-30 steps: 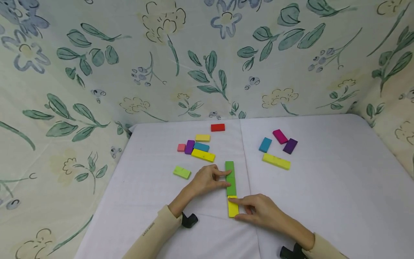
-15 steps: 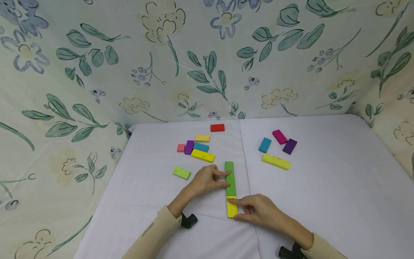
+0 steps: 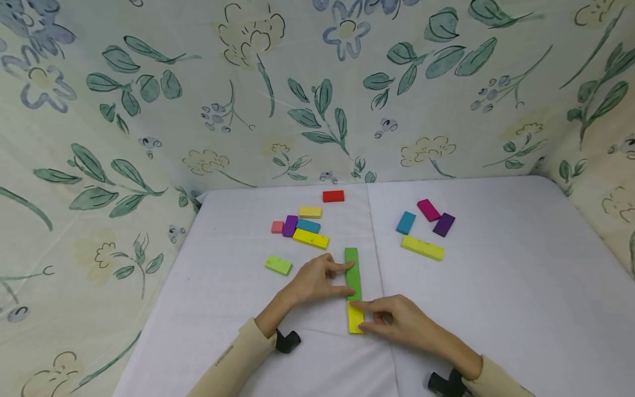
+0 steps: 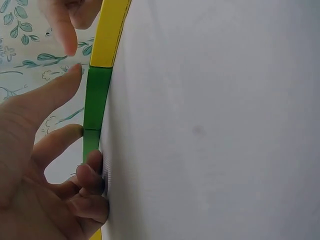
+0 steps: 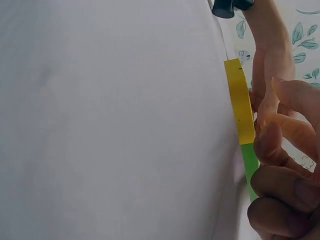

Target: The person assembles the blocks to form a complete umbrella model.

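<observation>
A yellow block [image 3: 355, 321] and a green strip [image 3: 353, 278] lie end to end in a column in the head view. My left hand [image 3: 313, 280] reaches in from the left, index and thumb tips touching the strip's top. A seam crosses the green strip [image 4: 97, 100] in the left wrist view. My right hand [image 3: 397, 318] lies at the yellow block's right, its extended index finger near the joint and its thumb at the block's lower right edge. In the right wrist view, the right fingers [image 5: 280, 185] partly hide the green strip [image 5: 248, 165]; the remaining fingers are bent.
On the white cloth [image 3: 516, 275], a lime block [image 3: 279, 265] lies left of the left hand. Beyond it sit a long yellow block [image 3: 311, 239], a purple block [image 3: 290, 226] and a red block [image 3: 333, 196]. Another yellow block [image 3: 423, 248] lies right with several others.
The left thumb has slid nearer along the green strip, towards the joint. The right index and thumb have shifted slightly; the yellow block sits slightly further left than at first, against the green one.
</observation>
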`<state>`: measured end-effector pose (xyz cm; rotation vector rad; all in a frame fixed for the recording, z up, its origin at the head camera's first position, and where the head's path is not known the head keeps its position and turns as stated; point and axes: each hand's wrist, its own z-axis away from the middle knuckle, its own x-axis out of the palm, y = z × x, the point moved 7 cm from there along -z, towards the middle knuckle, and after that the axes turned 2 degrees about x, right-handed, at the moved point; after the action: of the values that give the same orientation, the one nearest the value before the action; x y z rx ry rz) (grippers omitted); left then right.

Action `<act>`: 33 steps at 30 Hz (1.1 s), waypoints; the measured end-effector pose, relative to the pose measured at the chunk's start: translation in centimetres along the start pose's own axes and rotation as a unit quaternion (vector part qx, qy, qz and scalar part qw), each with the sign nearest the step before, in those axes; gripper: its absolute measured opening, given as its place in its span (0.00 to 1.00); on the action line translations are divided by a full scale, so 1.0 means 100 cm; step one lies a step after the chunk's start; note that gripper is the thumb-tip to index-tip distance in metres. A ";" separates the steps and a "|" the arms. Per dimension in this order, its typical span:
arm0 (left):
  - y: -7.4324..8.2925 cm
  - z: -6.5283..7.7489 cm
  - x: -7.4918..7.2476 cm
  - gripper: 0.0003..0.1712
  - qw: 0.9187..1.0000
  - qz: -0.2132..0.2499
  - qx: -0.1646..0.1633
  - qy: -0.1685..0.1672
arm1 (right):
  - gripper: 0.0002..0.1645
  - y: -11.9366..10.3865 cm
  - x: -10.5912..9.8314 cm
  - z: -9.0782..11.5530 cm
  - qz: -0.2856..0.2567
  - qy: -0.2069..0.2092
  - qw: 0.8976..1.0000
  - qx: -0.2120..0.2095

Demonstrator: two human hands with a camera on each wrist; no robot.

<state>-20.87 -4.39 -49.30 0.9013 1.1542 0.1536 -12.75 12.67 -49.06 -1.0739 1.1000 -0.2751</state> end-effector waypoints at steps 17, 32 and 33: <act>0.010 0.018 0.009 0.37 0.999 0.001 0.045 -0.013 | 0.25 0.037 -0.066 0.000 -0.006 0.111 0.992 0.064; 0.024 0.032 0.021 0.21 0.997 0.021 0.075 -0.014 | 0.20 0.060 -0.138 0.001 0.094 0.254 0.960 0.071; 0.023 0.032 0.021 0.20 0.997 0.021 0.074 -0.015 | 0.20 0.061 -0.143 0.001 0.111 0.265 0.956 0.068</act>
<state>-16.54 -3.44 -48.94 1.0563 1.1303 0.0900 -21.34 25.16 -45.68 -0.7583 1.6427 -0.4689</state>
